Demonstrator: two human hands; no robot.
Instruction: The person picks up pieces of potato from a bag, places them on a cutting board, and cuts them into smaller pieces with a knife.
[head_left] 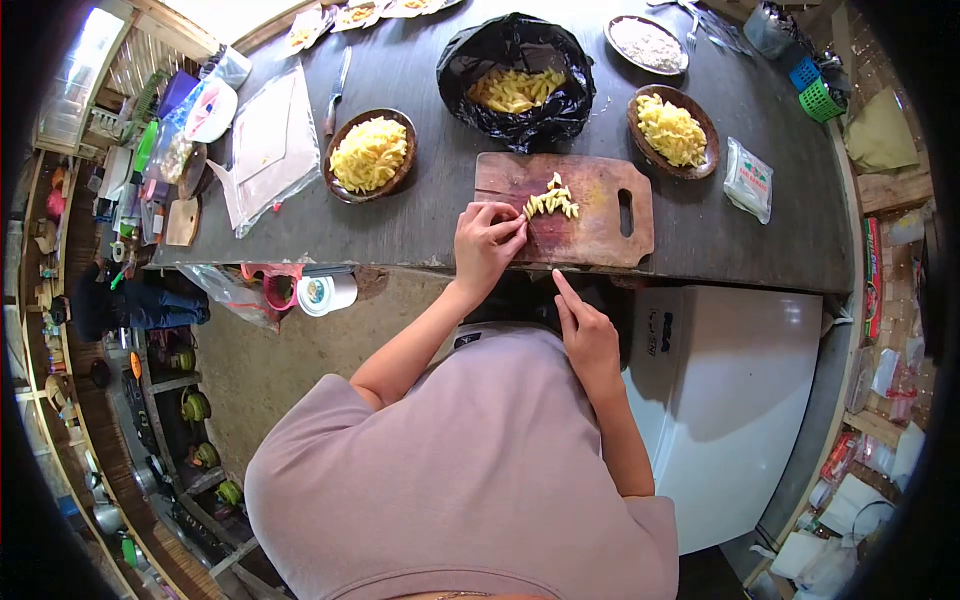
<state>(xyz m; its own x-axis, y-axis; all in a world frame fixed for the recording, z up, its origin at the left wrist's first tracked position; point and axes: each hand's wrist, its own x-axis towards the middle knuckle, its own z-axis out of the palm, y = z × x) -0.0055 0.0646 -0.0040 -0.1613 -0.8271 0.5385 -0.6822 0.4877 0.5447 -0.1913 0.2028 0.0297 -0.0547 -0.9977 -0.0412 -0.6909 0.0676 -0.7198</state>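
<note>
Your shirt (450,450); two brown bowls (412,147) beyond one board (595,240).
Left hand (489,242) pinches yellow piece (529,212); right hand's (590,338) grip, packet's (748,182) lettering unclear.

Dark table (420,235) spans the room; bare, brownish floor (235,370) below. White fridge-like cabinet (745,410) stands beneath its right part. Wooden shelving (70,400) lines the left side. Bright light enters at upper left, beside woven slatted wall (132,72).
</note>
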